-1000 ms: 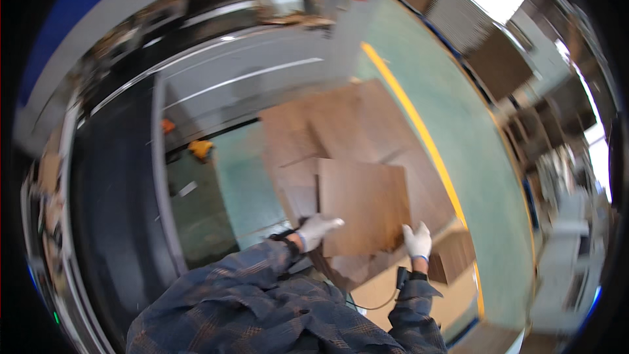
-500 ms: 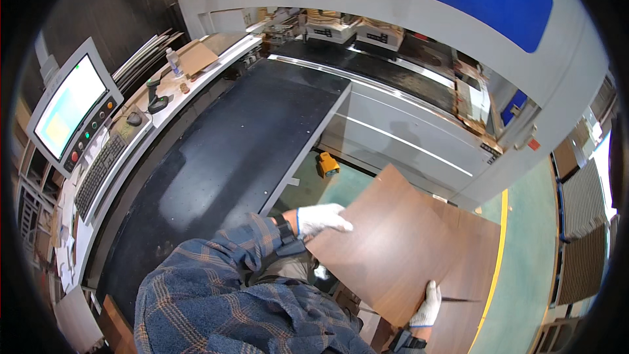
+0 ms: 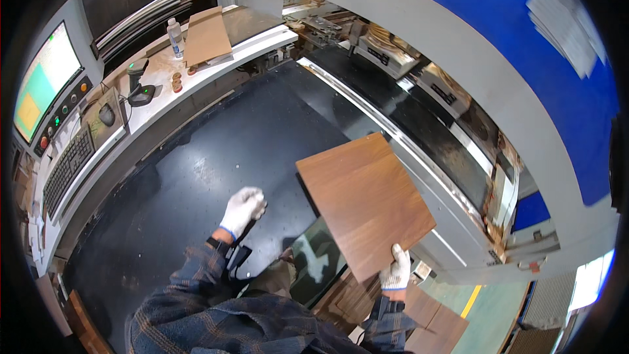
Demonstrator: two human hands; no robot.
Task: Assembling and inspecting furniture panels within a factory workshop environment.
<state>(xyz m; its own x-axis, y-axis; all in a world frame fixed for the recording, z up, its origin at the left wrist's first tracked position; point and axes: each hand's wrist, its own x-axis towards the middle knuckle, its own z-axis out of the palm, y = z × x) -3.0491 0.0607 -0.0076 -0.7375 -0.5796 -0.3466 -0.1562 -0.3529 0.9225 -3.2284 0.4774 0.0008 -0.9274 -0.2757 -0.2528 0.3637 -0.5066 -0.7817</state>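
My right hand (image 3: 396, 269), in a white glove, grips the near right edge of a brown wood-grain panel (image 3: 367, 203), thumb on top and the other fingers hidden beneath. The panel is tilted, its far left corner over the edge of the black machine table (image 3: 196, 177). Above that table is my left hand (image 3: 243, 210), also gloved, apart from the panel. Its fingers are curled in, and nothing shows in them.
A grey machine gantry with a blue panel (image 3: 458, 0) arches over the far right. Along the left, a white ledge carries a keyboard (image 3: 69, 164), a mouse, a scanner on a stand (image 3: 139, 85) and a bottle (image 3: 175, 38). More brown panels (image 3: 436, 318) lie low at the near right.
My left hand has let go of the panel and moved left over the black table. My right hand has raised the panel toward the table's edge. The view has turned.
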